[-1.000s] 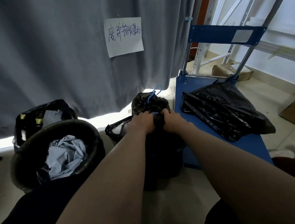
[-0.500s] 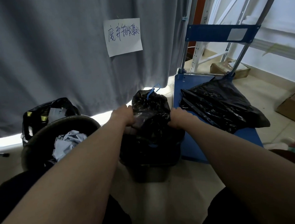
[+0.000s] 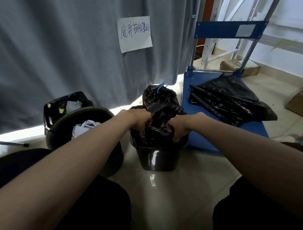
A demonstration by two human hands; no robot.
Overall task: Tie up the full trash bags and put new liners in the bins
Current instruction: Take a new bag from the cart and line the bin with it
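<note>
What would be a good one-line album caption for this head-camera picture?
Both hands, left hand and right hand, grip a black liner at the rim of a small black bin.

Handwritten paper sign [image 3: 135, 34] on grey curtain [image 3: 57, 49]

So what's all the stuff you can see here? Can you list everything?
Small bin: 1, shiny black, on the floor in the middle.
Liner: 1, black, in the small bin's mouth.
Tied bag: 1, black with a blue tie, behind the small bin.
Round bin: 1, black, left, crumpled paper inside.
Open bag: 1, black, far left by the curtain.
Cart: 1, blue, right.
Loose bags: a black pile, on the cart.
Curtain: 1, grey, behind.
Paper note: 1, white, on the curtain.
Left hand: 1, grips the liner.
Right hand: 1, grips the liner.
</note>
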